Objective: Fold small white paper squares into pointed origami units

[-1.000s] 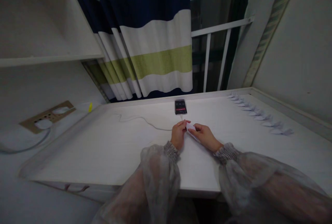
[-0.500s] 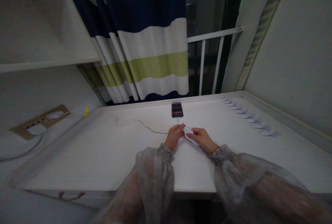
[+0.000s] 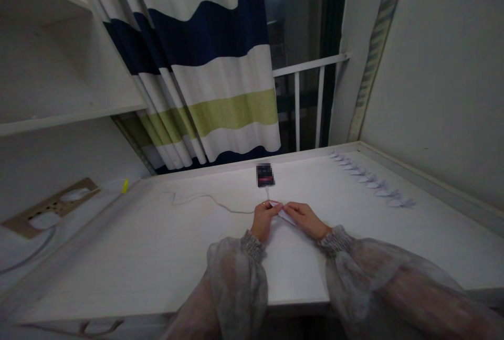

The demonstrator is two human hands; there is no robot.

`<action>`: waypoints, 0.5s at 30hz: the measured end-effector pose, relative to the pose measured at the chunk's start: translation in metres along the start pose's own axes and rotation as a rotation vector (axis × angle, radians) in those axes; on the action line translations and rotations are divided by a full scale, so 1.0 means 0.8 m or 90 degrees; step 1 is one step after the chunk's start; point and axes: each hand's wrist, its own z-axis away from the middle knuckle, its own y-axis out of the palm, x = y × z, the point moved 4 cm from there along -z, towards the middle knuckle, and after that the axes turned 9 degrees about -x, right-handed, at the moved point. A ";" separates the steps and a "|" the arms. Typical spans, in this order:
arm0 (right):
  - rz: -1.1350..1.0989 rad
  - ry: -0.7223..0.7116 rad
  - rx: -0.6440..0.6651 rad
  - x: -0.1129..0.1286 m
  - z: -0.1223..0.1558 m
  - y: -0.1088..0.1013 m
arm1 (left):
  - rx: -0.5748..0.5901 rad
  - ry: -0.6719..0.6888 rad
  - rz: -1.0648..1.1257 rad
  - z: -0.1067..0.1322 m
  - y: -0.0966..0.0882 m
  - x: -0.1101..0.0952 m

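- At far left, an outlet (image 3: 51,208) holding white plugs (image 3: 44,220) sits well apart from the hands; it seems to pose little risk.
- A thin pale cable (image 3: 212,198) curves over the white desk (image 3: 137,256) to the left hand (image 3: 262,222). A sideways move could snag it and, if it feeds the phone (image 3: 265,175), drag that along; the fingers hide any join.
- The left hand, wearing a ring (image 3: 266,204), pinches the upper end of the paper (image 3: 288,218) between thumb and bent fingers. Too hard a squeeze could crumple that end.
- The phone lies just beyond this hand, its screen blurred; a forward push could knock it.
- The paper, white, narrow and folded, is held between both hands, slanting down to the right. Whether it touches the desk is unclear. Pressing with its edges out of line could set a crooked crease.
- The right hand (image 3: 309,219) has its fingers curled together, gripping the paper; its thumb is hard to make out. Pulling unevenly could tear the sheet or open the fold.
- At right, small folded pieces (image 3: 366,178) stand in a row. The loose right sleeve (image 3: 378,269), swung outward, could topple them, as they look light.
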 end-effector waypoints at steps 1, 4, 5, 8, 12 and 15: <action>0.007 -0.003 0.002 0.001 0.000 -0.001 | -0.001 -0.010 0.014 0.001 0.001 0.000; 0.035 -0.014 0.002 0.005 -0.001 -0.001 | -0.008 -0.037 0.049 0.004 0.004 0.000; 0.044 -0.018 0.000 0.006 -0.002 -0.001 | -0.013 -0.041 0.054 0.005 0.005 0.000; 0.067 -0.028 -0.009 0.007 -0.005 -0.001 | -0.036 -0.041 0.064 0.005 0.004 0.000; 0.081 -0.028 -0.006 0.005 -0.007 -0.001 | -0.076 -0.026 0.071 0.002 -0.001 0.000; 0.091 -0.029 0.005 0.004 -0.006 -0.003 | -0.097 -0.012 0.068 0.000 -0.003 0.001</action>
